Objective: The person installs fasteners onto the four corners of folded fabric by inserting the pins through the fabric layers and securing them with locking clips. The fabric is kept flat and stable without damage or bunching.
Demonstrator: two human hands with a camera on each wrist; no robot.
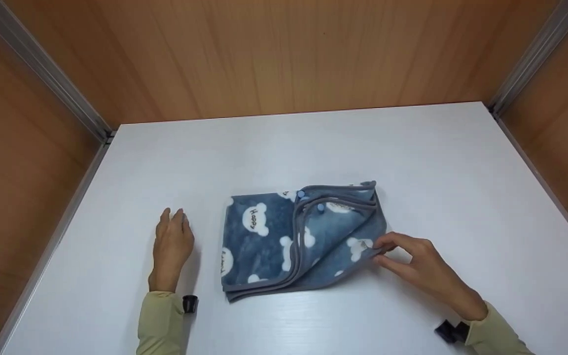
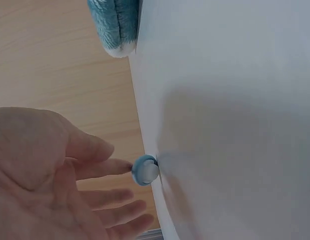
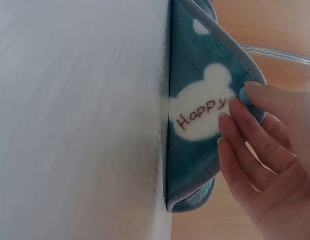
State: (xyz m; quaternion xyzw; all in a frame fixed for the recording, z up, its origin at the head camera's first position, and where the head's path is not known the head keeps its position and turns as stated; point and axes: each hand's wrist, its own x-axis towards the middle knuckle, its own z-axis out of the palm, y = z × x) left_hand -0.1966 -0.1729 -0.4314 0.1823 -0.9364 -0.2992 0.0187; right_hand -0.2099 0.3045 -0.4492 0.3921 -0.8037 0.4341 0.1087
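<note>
A folded blue fleece blanket (image 1: 259, 246) with grey edging, white bear shapes and small blue snap buttons lies on the white table. Between thumb and fingers my right hand (image 1: 424, 266) pinches its near right edge, slightly raised. In the right wrist view, a blue snap button (image 3: 246, 96) shows under the thumb of this hand. My left hand (image 1: 173, 246) is left of the blanket, apart from it, fingers extended. A small round blue-and-white piece (image 2: 144, 170) appears at its fingertip in the left wrist view; what it is, I cannot tell.
Wood-grain panels (image 1: 289, 54) stand behind the white table (image 1: 284, 143) and on both sides. Metal rails (image 1: 57, 74) run along the panel corners. Black wrist pieces (image 1: 190, 303) sit at the sleeve cuffs.
</note>
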